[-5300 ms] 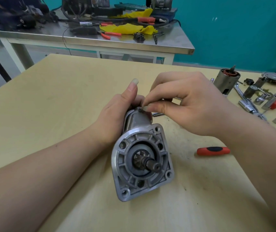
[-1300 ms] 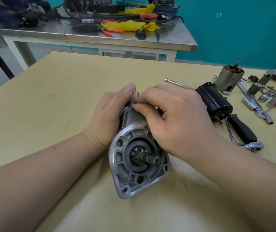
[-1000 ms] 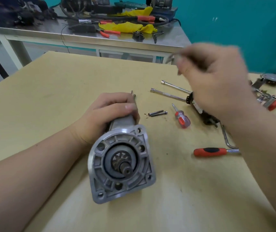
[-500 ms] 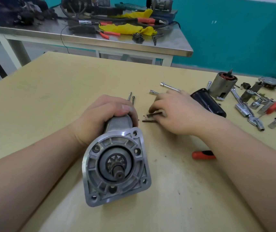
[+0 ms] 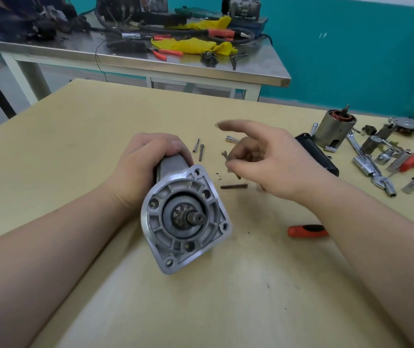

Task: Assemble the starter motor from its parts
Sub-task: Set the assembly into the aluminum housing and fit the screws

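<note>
The grey aluminium starter housing (image 5: 184, 217) lies on the yellow table (image 5: 100, 136), its flange and pinion shaft facing me. My left hand (image 5: 143, 167) grips its narrow rear part. My right hand (image 5: 271, 162) hovers just right of it and pinches a small rusty screw (image 5: 226, 156) between thumb and fingers, the index finger stretched out. A second rusty screw (image 5: 234, 186) lies on the table below that hand. Two silver bolts (image 5: 198, 149) lie behind the housing.
A black solenoid (image 5: 319, 156), an armature can (image 5: 335, 128), sockets and wrenches (image 5: 374, 169) crowd the right side. A red-handled screwdriver (image 5: 306, 231) lies under my right forearm. A steel bench (image 5: 150, 64) with tools stands behind.
My right hand has risen off the table with one rusty screw pinched in its fingers; the other screw stays on the table. My left hand keeps hold of the housing, now tilted slightly.
</note>
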Demonstrator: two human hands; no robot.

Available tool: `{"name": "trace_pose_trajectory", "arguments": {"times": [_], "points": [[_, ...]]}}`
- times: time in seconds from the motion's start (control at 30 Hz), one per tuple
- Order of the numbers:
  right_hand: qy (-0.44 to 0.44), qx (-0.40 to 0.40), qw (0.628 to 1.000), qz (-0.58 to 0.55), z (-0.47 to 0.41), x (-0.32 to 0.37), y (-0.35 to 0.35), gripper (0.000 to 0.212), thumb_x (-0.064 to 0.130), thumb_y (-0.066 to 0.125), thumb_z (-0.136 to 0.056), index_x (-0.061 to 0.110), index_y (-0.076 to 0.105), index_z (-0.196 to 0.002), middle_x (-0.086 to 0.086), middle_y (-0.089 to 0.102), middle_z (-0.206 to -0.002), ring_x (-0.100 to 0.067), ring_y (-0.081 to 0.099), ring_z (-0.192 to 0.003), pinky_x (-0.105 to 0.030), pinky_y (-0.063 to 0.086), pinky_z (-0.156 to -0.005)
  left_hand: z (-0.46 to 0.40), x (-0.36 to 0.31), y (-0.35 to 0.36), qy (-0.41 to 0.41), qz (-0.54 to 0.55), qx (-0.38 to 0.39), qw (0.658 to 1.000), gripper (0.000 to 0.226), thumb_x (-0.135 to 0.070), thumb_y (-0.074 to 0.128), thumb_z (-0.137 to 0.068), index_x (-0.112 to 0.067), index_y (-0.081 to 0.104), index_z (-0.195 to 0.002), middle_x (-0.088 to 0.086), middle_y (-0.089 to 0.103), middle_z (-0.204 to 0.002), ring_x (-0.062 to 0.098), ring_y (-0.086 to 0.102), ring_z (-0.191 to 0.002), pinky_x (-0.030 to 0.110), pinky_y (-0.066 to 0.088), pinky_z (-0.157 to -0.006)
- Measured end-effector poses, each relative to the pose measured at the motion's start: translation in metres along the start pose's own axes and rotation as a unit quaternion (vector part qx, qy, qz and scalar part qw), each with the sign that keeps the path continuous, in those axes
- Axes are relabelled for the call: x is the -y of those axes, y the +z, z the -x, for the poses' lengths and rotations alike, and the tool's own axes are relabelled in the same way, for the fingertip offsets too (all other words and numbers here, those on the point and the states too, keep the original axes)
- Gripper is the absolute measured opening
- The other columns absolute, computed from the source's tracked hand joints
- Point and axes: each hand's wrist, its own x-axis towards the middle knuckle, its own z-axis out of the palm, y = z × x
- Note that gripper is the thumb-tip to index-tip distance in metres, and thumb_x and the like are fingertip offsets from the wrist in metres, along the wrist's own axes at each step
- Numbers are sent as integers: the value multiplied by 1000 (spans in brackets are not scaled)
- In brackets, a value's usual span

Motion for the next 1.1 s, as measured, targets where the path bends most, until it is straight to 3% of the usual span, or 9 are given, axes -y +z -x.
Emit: {"name": "trace_pose_trajectory", "arguments": {"times": [0.1,0.17,0.27,0.33,0.47,0.6,0.83,0.97,1.1], "points": [[-80,-43,986,-136,15,17,10,32,3,75,-91,28,78,-111,-6,75,-91,-20,72,-85,-32,63,-82,-3,2,-7,8,-19,-29,999,37,-16,46,-88,7,70,-72,30,68,-82,25,61,-76,31,49,-69],[-116,-78,975,-174,22,27,21,19,3,80,-87,19,79,-98,-7,77,-89,-25,74,-82,-41,64,-78,-5,3,-11,10,-24,-41,999,37,-16,46,-89,8,70,-73,31,67,-81,23,60,-74,30,48,-67],[-248,-102,963,-10,28,30,31,7,4,79,-90,9,79,-94,-1,77,-84,-24,69,-75,-42,58,-70,-7,6,-16,7,-24,-53,998,37,-15,46,-89,9,69,-73,34,65,-82,24,59,-74,31,47,-66],[-352,-108,923,115,29,28,35,5,0,75,-93,1,79,-95,-7,76,-87,-25,69,-76,-39,55,-71,-7,6,-16,-4,-11,-59,998,36,-17,48,-87,9,68,-73,35,66,-82,25,60,-74,31,47,-64],[-419,-135,882,169,30,25,40,9,-9,69,-92,-7,78,-95,-16,75,-89,-34,68,-78,-42,55,-74,-7,8,-15,-20,11,-65,998,36,-18,50,-86,9,69,-73,36,67,-83,26,61,-73,30,49,-62],[-396,-164,892,147,29,26,32,8,-7,70,-92,-6,77,-90,-14,75,-86,-33,68,-75,-41,54,-72,-6,8,-16,-23,9,-67,997,36,-19,50,-86,10,69,-74,35,67,-84,27,61,-75,30,49,-63],[-371,-121,887,248,25,25,37,10,6,71,-98,1,79,-101,-11,75,-86,-34,66,-76,-44,54,-72,-7,7,-15,-19,7,-68,998,37,-19,49,-86,9,69,-75,36,66,-84,28,60,-74,30,48,-63],[-184,-114,976,0,29,25,47,18,22,72,-95,14,83,-107,-2,73,-92,-21,68,-86,-44,53,-73,-5,4,-14,-18,8,-72,997,36,-19,48,-86,8,70,-75,37,65,-83,26,59,-73,29,47,-62],[11,-23,968,-249,28,32,60,22,28,77,-86,34,77,-108,-2,73,-103,-25,70,-99,-44,62,-85,0,-2,-10,-10,21,-97,995,35,-16,48,-83,10,70,-74,28,66,-73,20,59,-69,25,48,-60]]}}
